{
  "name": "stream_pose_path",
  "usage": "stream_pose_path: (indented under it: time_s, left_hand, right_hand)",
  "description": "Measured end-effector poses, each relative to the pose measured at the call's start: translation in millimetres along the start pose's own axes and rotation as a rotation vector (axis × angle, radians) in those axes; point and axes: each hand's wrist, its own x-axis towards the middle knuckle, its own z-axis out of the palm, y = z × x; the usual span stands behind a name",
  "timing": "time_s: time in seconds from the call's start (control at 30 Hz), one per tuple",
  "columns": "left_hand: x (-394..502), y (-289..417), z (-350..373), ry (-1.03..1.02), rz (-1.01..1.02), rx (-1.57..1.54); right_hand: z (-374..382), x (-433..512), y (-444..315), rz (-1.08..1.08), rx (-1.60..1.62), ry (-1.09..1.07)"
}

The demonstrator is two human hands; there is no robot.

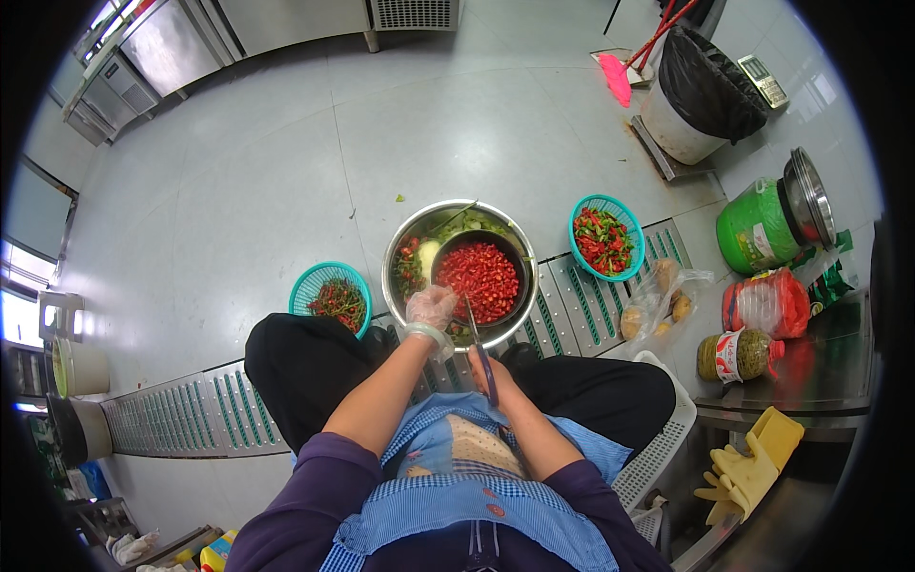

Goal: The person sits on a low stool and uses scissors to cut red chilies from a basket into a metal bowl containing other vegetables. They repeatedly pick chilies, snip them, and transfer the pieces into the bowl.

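My left hand point(431, 307) wears a clear plastic glove, with a pale bangle at the wrist. Its fingers are bunched over the near left rim of a dark inner bowl point(527, 275); whatever is between them is too small to make out. Purple-handled scissors point(489, 375) are gripped in my right hand point(502, 380), their blades pointing away from me over the bowl's near edge. Chopped red chillies point(477, 282) fill that bowl. It sits inside a larger steel basin point(389, 275), which also contains whole chillies point(409, 266), green trimmings point(457, 223) and a pale round item point(428, 256).
A teal basket point(295, 289) of thin chillies stands left; another point(642, 247) with red and green pepper pieces stands right. Nearby are bagged potatoes point(672, 307), a drain grating point(572, 307), a jar point(736, 355), yellow rubber gloves point(750, 465) and a lined bin point(683, 129).
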Motion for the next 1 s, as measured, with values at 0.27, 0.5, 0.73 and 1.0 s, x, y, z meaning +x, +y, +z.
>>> stream_pose_path:
  time_s: [0.27,0.5,0.73,1.0]
  left_hand:
    - [-4,4,3,0.040,0.066,-0.062]
    - [5,-1,-24,0.328,-0.120,-0.042]
    - [-3,4,-48,0.342,-0.114,0.251]
    - [3,-20,-62,0.176,-0.115,0.260]
  right_hand:
    - [-2,-7,-8,0.082,0.119,0.061]
    - [2,-10,-16,0.093,0.279,0.069]
    - [8,-12,-27,0.111,0.248,0.015]
    - [17,-4,-33,0.104,0.242,0.011]
